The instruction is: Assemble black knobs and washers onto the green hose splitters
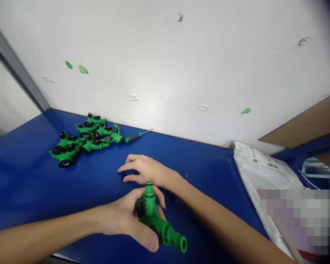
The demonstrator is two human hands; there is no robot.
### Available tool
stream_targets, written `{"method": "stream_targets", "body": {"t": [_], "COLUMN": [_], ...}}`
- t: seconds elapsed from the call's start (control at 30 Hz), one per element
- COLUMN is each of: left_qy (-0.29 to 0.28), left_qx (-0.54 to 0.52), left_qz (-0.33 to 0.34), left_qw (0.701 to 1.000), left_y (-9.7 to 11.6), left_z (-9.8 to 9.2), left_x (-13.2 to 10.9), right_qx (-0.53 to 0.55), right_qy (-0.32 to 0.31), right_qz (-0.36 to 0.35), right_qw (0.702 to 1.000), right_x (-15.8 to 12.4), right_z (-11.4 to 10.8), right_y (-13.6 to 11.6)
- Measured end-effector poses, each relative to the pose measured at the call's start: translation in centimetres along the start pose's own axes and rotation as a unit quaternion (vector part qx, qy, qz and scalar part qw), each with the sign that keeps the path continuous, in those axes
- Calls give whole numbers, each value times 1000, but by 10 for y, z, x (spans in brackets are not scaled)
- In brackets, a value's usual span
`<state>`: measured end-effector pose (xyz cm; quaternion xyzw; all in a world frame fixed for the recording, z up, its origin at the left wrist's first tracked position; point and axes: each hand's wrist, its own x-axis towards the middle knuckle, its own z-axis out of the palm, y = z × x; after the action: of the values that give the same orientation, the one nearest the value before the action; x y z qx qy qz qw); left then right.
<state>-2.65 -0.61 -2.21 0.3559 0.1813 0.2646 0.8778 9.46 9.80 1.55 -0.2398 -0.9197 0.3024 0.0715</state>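
Observation:
My left hand point(123, 217) is shut around a green plastic hose splitter point(154, 216) with a black knob on its side, and the splitter's round ports point up and toward the lower right. My right hand point(147, 170) lies just above it, its fingers reaching left. A small black part point(123, 175) shows at the right hand's fingertips, and I cannot tell whether they grip it. Farther back, several similar green splitters with black knobs point(82, 141) lie heaped on the blue table top point(24, 176).
A screwdriver with a green and black handle point(133, 137) lies against the white wall point(165, 62) at the table's back edge. A white plastic mailer with labels point(264, 176) lies at the right, partly under a blurred patch. Brown cardboard point(299, 128) stands beyond it.

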Motion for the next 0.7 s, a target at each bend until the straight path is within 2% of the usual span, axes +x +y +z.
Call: {"method": "stream_targets", "body": {"t": [0.17,0.47,0.7], "left_qy": [3,23,38], "left_qx": [5,6,21], "left_qz": [-34,-46,-61], "left_qw": [999,999,997], "left_y": [4,9,7], "left_z": [0,5,3], "left_x": [1,2,2], "right_qx": [-32,-47,-21], "right_qy": [-26,20,2], "right_qz": [14,65,26], "right_qw": [999,997,999], "right_x": [5,-30,-19], "right_z": [4,-15,-8], "right_y": [0,4,2]}}
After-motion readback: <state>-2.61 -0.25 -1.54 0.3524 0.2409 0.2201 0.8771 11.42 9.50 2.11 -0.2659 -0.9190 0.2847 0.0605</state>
